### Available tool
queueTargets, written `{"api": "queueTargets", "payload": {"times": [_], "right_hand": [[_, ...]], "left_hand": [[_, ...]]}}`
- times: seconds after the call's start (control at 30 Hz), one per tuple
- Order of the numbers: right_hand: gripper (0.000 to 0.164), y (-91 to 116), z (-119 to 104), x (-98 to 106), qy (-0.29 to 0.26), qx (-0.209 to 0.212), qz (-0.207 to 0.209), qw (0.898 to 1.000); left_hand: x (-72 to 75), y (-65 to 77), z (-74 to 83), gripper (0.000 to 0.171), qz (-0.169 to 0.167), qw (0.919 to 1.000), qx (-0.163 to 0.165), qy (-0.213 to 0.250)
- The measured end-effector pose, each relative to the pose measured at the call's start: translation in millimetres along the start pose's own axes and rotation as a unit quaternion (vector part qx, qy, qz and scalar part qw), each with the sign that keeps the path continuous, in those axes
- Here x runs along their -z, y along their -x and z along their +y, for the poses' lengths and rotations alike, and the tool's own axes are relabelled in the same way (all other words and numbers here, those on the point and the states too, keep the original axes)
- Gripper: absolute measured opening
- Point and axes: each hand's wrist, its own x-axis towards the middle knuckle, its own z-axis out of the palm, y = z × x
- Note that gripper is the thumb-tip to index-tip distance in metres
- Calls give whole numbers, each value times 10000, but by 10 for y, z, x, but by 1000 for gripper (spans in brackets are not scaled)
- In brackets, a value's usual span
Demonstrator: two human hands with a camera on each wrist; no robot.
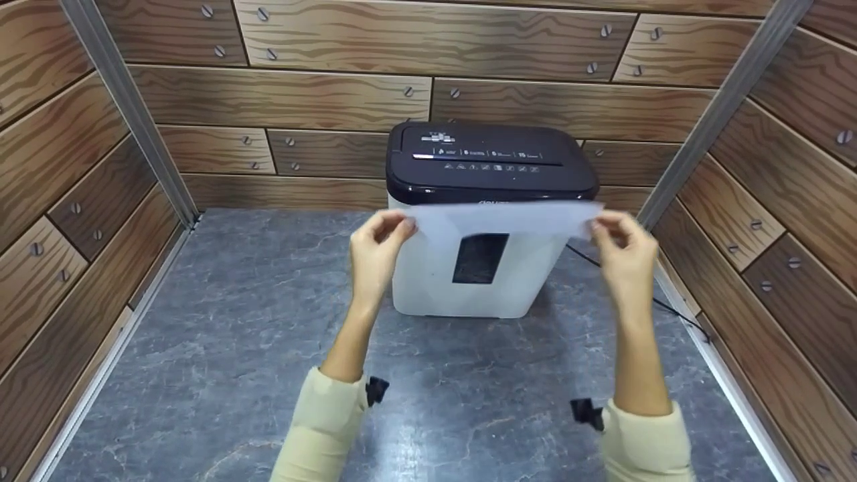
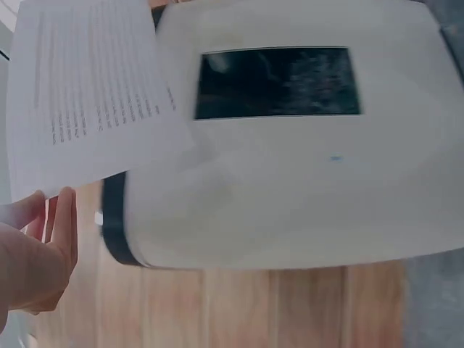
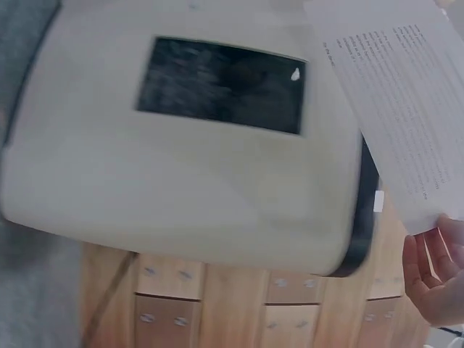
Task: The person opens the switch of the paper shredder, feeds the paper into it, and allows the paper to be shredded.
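A sheet of paper (image 1: 502, 218) is stretched level in front of a paper shredder (image 1: 428, 274) with a dark lid. My left hand (image 1: 378, 251) pinches its left end between thumb and fingers, and my right hand (image 1: 626, 254) pinches the right end. Lines of printed text show on the sheet (image 2: 94, 87) in the left wrist view, where the left hand (image 2: 36, 254) grips its edge. The right wrist view has the right hand (image 3: 435, 272) holding the other end of the printed sheet (image 3: 395, 109). Behind and above the paper lies the feed slot (image 1: 495, 161) in the lid.
The shredder stands on a grey marbled floor (image 1: 254, 321), near a wood-patterned back wall (image 1: 335, 100). A black cord (image 1: 676, 311) runs from behind it to the right wall. Metal posts (image 1: 134, 100) mark the corners. The shredder's front has a dark window (image 1: 480, 259).
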Motion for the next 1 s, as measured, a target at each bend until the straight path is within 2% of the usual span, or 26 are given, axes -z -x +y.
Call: {"api": "queueTargets", "payload": {"times": [0.2,0.3,0.4,0.5,0.6,0.8,1.0], "right_hand": [[11,-258,-265,91,-68,372,267,9989],[10,-395,-380,121,-54,469,460,9978],[8,-530,-471,112,-260,484,592,9967],[5,-648,-503,78,-370,625,702,9949],[5,-754,-475,48,-367,729,763,9937],[7,-846,-337,-12,-356,824,707,9935],[8,-827,-230,-78,-22,1086,621,9921]], "left_hand": [[-121,-230,255,10,-224,9985,-489,106],[-204,-347,396,9,-228,9976,-565,335],[-300,-491,422,7,-199,9950,-562,797],[-386,-635,361,6,-152,9909,-516,1231],[-457,-755,263,7,-85,9890,-389,1424],[-544,-884,112,7,168,9908,149,1333],[-561,-921,22,7,329,9886,590,1345]]}}
